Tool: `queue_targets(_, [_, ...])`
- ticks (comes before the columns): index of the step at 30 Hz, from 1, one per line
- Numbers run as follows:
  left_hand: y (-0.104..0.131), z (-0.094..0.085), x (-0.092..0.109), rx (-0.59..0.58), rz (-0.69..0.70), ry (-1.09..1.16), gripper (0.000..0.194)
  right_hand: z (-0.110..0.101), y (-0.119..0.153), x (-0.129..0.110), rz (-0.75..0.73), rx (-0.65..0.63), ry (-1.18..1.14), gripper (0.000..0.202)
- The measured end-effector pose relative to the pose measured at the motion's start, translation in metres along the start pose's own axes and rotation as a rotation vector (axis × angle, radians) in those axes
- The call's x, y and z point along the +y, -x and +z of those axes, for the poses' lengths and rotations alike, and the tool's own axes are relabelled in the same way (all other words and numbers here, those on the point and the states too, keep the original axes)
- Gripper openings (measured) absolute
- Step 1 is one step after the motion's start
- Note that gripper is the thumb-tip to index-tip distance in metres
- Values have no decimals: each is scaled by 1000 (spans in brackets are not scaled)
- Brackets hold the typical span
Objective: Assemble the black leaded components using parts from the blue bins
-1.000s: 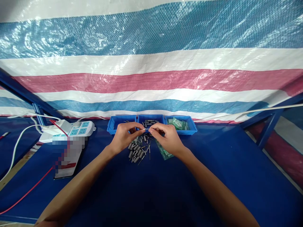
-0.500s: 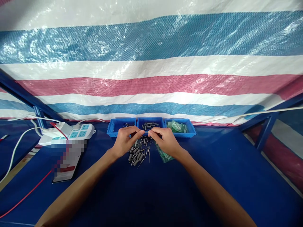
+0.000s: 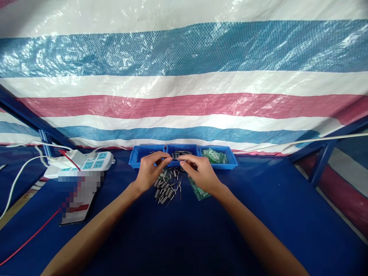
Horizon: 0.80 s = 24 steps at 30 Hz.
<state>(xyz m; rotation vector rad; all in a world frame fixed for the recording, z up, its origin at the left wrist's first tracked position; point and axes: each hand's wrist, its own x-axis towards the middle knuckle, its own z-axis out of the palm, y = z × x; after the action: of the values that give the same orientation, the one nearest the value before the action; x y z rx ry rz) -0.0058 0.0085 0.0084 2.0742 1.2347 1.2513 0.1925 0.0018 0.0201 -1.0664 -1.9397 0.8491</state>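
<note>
Thumb and fingers of my left hand [image 3: 151, 170] are pinched at the front of the blue bins, on something too small to make out. Facing it, my right hand [image 3: 202, 172] is pinched too, and a thin dark piece shows between the two sets of fingertips. Below them a pile of grey cylinders and thin metal pins [image 3: 164, 191] lies on the blue table. A green bag [image 3: 200, 193] of small parts lies partly under my right hand. The middle bin [image 3: 181, 147] holds grey cylinders.
The left bin [image 3: 138, 152] holds a few thin pins, and the right bin [image 3: 225, 166] holds green bags. A white power strip [image 3: 106, 163] with cables and a phone [image 3: 75, 219] lie on the left. A striped sheet [image 3: 184, 105] hangs behind.
My fingertips have drawn slightly apart, and the thin dark piece between them now shows. The whole view has shifted a little.
</note>
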Motion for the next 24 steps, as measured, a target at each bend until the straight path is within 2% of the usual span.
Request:
queue_targets(14, [1,-1,4,144,-33,-44,21,2,3,-2,146,-61,-271,39])
queue_targets(19, [5,4,3,255,-24,7,18,3,3,-8,186,-220,-601,51])
queue_targets(24, [10,12,2,239,-14,222,14,-1,5,-13,262,-364,-834,66])
